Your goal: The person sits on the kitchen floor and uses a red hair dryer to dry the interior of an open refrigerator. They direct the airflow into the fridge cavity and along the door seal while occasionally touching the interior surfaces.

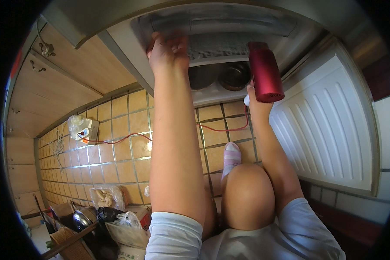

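An opened fridge or freezer compartment (214, 42) lies before me, with a ribbed, frosty-looking inner surface. At its left side my left hand (169, 52) reaches in, palm turned up, fingers partly blurred and apart, with nothing visible in it. My right hand (259, 105) is at the lower right of the opening, mostly hidden behind a metallic red hair dryer (266, 73). Only part of its grip on the dryer's pale handle shows. The dryer's nozzle end points into the compartment, and a red cord (227, 130) runs from the handle down over the floor.
Dark round items (234, 76) sit in the lower compartment. The ribbed white door (321, 130) stands open at right. A box with a plastic bag (78, 126) lies on the tiled floor at left, where the cord ends. Bagged food (105, 198) and a crate (130, 232) are at lower left.
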`<state>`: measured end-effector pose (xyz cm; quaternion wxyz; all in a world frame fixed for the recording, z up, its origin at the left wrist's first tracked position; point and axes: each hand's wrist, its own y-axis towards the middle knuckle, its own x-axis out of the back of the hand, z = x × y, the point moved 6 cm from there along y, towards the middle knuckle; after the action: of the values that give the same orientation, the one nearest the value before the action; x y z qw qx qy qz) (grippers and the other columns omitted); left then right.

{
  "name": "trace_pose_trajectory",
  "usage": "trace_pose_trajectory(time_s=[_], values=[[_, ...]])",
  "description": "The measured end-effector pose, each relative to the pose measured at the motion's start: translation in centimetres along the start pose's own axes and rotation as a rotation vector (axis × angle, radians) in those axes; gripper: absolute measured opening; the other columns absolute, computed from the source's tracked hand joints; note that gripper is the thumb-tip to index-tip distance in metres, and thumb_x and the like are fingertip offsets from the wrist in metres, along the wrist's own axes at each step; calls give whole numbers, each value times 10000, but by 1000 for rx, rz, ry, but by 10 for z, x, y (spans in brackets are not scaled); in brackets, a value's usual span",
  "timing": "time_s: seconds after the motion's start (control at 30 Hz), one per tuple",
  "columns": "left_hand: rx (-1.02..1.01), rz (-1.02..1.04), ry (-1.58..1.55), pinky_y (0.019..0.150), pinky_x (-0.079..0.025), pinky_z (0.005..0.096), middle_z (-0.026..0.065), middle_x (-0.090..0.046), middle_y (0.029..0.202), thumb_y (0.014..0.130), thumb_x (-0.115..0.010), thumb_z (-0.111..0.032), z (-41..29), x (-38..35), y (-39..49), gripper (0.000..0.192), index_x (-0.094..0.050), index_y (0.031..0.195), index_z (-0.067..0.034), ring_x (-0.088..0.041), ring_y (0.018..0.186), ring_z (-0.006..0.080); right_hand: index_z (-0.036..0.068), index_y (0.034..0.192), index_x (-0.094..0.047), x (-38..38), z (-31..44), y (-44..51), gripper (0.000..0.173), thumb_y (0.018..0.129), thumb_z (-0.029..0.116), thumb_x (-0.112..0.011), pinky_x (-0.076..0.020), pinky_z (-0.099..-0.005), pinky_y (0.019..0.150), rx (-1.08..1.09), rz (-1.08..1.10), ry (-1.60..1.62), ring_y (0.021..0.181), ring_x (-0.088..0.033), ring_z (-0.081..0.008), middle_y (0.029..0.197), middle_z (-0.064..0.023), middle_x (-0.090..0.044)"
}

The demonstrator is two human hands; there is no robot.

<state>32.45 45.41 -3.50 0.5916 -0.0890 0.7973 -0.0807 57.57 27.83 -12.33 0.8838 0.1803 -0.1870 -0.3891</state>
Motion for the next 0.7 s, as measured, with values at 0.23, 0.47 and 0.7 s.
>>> trace_pose_trajectory(time_s=[0.23,0.47,0.7], values=[[15,15,-143,970,-472,484,139,-522,1194,1000,-502,-265,8,-8,-18,296,-459,1221,-73,-523,1108,290,28,1222,-547,-2,-30,35,402,845,-1,-687,-485,-323,896,-61,-87,111,1043,-605,-172,1103,-70,-630],[202,155,-312,1134,-267,534,171,-401,1464,1015,-280,-358,19,3,8,503,-396,1421,-84,-385,1343,342,23,1191,-571,-11,-19,35,365,845,19,-686,-486,-334,896,19,-44,-41,1033,-615,-186,1092,-66,-639],[279,454,-439,1142,-271,511,138,-468,1441,998,-377,-296,26,-15,37,468,-486,1374,-38,-403,1348,327,20,1128,-621,-13,-24,19,279,859,64,-682,-497,-339,835,141,-10,-228,958,-642,-217,1031,-88,-662]])
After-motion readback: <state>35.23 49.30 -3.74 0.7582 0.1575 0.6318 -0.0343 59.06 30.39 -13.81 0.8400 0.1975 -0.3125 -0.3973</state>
